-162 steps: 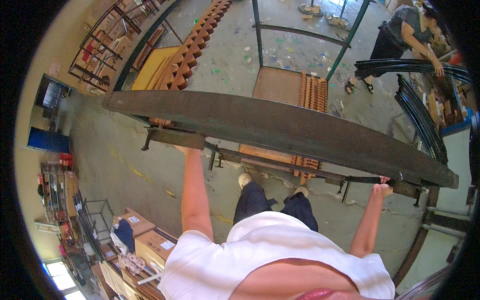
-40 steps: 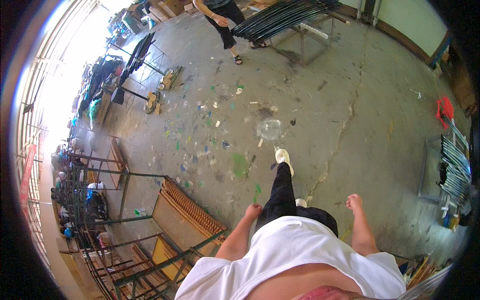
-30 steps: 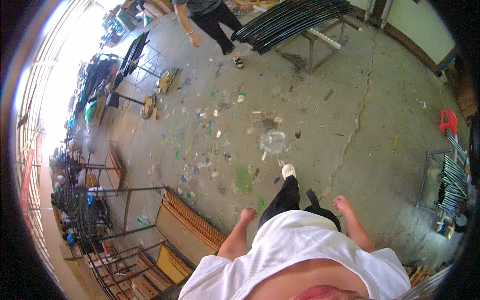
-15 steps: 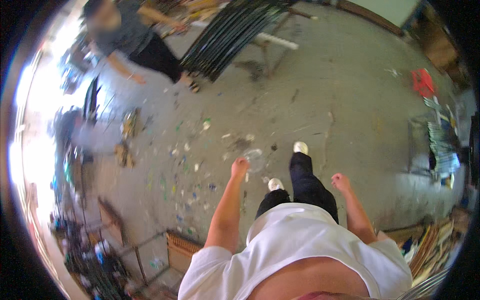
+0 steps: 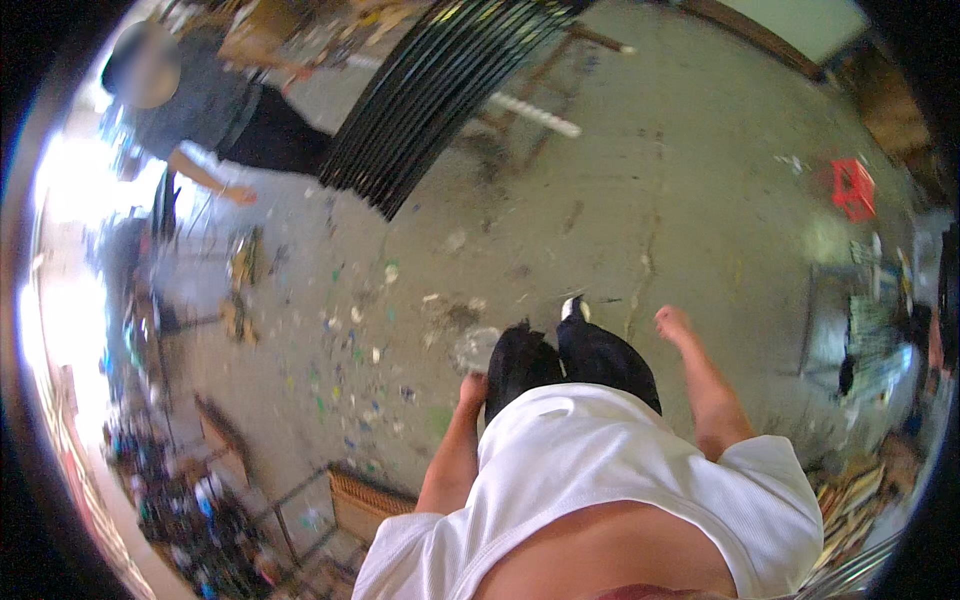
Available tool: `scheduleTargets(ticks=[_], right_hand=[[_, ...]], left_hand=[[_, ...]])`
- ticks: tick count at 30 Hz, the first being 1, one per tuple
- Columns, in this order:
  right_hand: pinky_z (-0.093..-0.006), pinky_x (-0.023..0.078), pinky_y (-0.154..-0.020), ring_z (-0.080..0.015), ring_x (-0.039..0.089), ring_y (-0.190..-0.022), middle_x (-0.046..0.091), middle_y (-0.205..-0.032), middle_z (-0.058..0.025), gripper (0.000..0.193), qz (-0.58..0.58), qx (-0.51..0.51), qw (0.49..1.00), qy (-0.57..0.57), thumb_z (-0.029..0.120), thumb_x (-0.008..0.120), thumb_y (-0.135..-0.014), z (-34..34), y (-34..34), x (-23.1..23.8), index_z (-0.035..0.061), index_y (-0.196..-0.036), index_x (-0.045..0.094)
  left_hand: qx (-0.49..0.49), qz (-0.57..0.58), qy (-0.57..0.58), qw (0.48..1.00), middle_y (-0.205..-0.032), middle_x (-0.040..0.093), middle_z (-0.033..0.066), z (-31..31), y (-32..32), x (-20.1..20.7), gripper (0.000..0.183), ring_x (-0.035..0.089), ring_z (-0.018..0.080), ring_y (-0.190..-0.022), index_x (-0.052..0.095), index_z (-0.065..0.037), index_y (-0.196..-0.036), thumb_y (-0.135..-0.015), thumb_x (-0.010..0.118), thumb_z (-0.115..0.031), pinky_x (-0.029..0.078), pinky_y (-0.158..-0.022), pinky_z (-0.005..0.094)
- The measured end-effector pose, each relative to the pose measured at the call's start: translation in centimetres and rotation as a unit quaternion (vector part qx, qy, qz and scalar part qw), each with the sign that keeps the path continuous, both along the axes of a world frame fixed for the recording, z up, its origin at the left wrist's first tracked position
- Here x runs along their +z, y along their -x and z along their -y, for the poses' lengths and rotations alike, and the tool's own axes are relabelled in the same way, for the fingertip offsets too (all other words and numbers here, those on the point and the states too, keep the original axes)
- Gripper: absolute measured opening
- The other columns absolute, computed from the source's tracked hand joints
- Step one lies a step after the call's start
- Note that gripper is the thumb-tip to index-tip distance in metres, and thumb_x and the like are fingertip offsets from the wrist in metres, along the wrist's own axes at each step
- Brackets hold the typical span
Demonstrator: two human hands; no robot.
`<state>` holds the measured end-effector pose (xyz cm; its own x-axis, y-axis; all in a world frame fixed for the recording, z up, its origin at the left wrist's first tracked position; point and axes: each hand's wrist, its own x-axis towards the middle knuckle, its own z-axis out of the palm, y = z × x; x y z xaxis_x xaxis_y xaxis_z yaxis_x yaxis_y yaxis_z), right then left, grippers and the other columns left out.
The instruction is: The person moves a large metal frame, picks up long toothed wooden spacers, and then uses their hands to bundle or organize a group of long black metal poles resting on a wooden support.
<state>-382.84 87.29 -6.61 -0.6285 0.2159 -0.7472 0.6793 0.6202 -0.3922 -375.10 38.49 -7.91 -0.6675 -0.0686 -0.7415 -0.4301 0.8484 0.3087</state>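
Observation:
Down beside my left thigh, my left hand (image 5: 472, 388) is closed on the edge of a clear round plastic container (image 5: 479, 348). Its outline is faint against the grey floor, and I cannot tell whether it is a cup or a bowl. My right hand (image 5: 673, 323) hangs in front of me to the right, loosely curled, with nothing visible in it. One white shoe (image 5: 575, 308) shows beyond my dark trousers (image 5: 605, 365).
A bundle of long black bars (image 5: 430, 110) lies on a stand at the far left, with a person (image 5: 200, 110) beside it. A red crate (image 5: 853, 190) stands far right. Scraps (image 5: 375, 355) litter the floor. A brown panel (image 5: 365, 500) stands near left.
I have stepped forward; the bars and the person have shifted left and nearer in view. My left hand has swung back with the container, and my right hand has swung forward.

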Motion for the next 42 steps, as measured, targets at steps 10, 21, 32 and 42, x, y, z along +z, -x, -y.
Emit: scheduleTargets(ticks=[10,21,32,42], right_hand=[[-0.0378,0.043,-0.061,-0.0301,0.055,-0.069,0.058,-0.077,-0.0143,0.013,-0.218,0.21,0.949,-0.087,0.016,0.048,-0.076,1.7,32.2,0.0,0.005,-0.079,0.054],[-0.0389,0.041,-0.081,-0.0291,0.047,-0.1,0.049,-0.11,-0.0122,0.03,-0.217,0.393,0.851,-0.27,0.008,0.05,-0.072,7.9,51.5,-4.5,0.0071,-0.101,0.052],[-0.04,0.038,-0.088,-0.0262,0.037,-0.114,0.034,-0.128,-0.0086,0.058,-0.336,0.51,0.683,-0.401,0.007,0.054,-0.07,7.9,72.6,-9.8,0.0108,-0.124,0.033],[-0.0381,0.036,-0.09,-0.0272,0.04,-0.111,0.044,-0.118,-0.0104,0.051,-0.403,0.568,0.629,-0.346,0.002,0.053,-0.067,5.6,78.9,-14.0,0.009,-0.117,0.042]], left_hand=[[0.494,0.049,-0.376,0.783,-0.091,0.059,0.0099,-6.1,19.3,4.6,0.023,0.059,0.019,-0.078,0.05,-0.002,-0.1,-0.084,0.048,-0.019,0.048,-0.066,0.0285],[0.622,0.003,-0.46,0.634,-0.091,0.057,0.0094,-5.6,36.1,1.4,0.024,0.056,0.0201,-0.081,0.049,-0.004,-0.102,-0.086,0.045,-0.021,0.046,-0.07,0.0301],[0.625,0.009,-0.53,0.573,-0.118,0.041,0.0069,-10.0,45.9,-6.7,0.042,0.049,0.0221,-0.101,0.036,-0.009,-0.121,-0.085,0.049,-0.028,0.041,-0.082,0.0354],[0.645,-0.089,-0.481,0.588,-0.13,0.025,0.0086,-14.8,62.3,-11.5,0.069,0.032,0.0222,-0.114,0.015,-0.014,-0.132,-0.08,0.057,-0.028,0.031,-0.094,0.0429]])
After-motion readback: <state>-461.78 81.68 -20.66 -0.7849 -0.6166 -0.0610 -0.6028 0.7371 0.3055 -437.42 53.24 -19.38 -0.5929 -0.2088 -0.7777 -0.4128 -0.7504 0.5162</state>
